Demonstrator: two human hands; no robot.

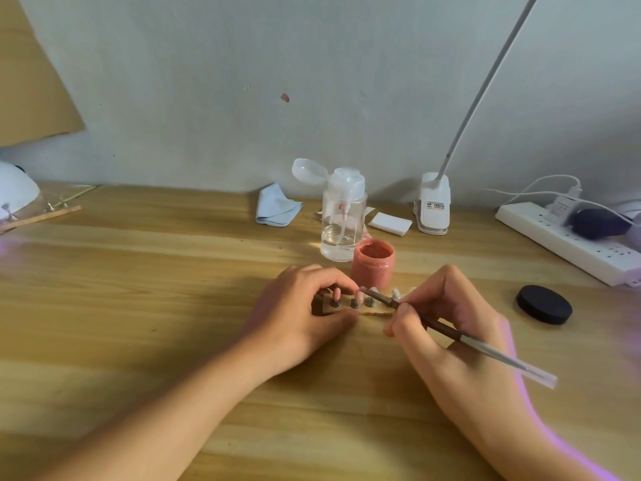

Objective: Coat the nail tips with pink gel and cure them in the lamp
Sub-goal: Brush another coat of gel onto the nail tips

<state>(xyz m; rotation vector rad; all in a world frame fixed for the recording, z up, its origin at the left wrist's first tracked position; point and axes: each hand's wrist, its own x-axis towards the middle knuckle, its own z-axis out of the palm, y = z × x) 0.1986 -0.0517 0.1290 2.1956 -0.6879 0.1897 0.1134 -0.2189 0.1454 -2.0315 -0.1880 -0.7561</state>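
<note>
Coating seems about half done
Two left nail tips (337,292) pink, others bare; left grip (298,307) clasps the holder (368,311), right grip (451,317) pinches the brush (485,349).

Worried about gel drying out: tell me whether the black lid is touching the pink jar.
Apart. Head view shows bare wooden table between black lid and pink jar.

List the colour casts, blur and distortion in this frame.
Head view: a violet cast tints the table at the left edge near the curing lamp, and the right forearm's outer edge. Head view: wide-angle bowing curves the table's back edge. Head view: the power strip and the brush's clear end look smeared.
</note>
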